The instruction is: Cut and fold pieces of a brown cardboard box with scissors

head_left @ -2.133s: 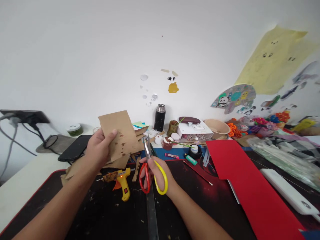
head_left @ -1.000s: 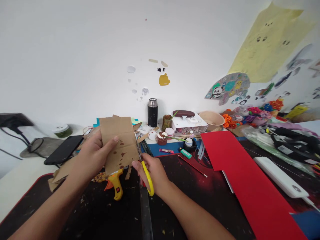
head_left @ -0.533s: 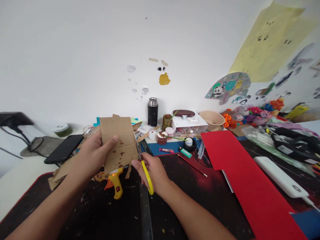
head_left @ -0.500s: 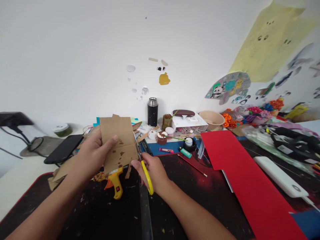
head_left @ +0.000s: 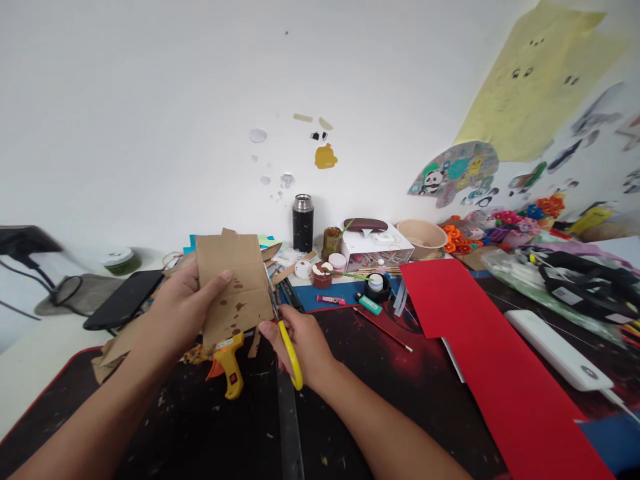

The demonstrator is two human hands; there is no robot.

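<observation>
My left hand (head_left: 187, 297) grips a piece of brown cardboard (head_left: 240, 267) by its left side, thumb across the front. The cardboard stands nearly upright and carries dark brown spots on its lower part. My right hand (head_left: 305, 340) is closed round yellow-handled scissors (head_left: 291, 357), whose blades lie along the cardboard's right edge. How far the blades are apart I cannot tell. Below the cardboard a yellow glue gun (head_left: 231, 370) rests on the dark mat. A thin cardboard strip (head_left: 255, 343) shows between the glue gun and my right hand.
A long metal ruler (head_left: 290, 427) lies under my right hand. To the right are a red sheet (head_left: 480, 353), a red pencil (head_left: 383, 329) and a white power strip (head_left: 557, 350). Toward the wall stand a black flask (head_left: 303, 223) and a beige bowl (head_left: 423, 238). A phone (head_left: 123, 300) is at left.
The whole view has shifted slightly, so everything sits a little further left. Both hands keep their hold on the cardboard and the scissors, with hardly any other visible movement.
</observation>
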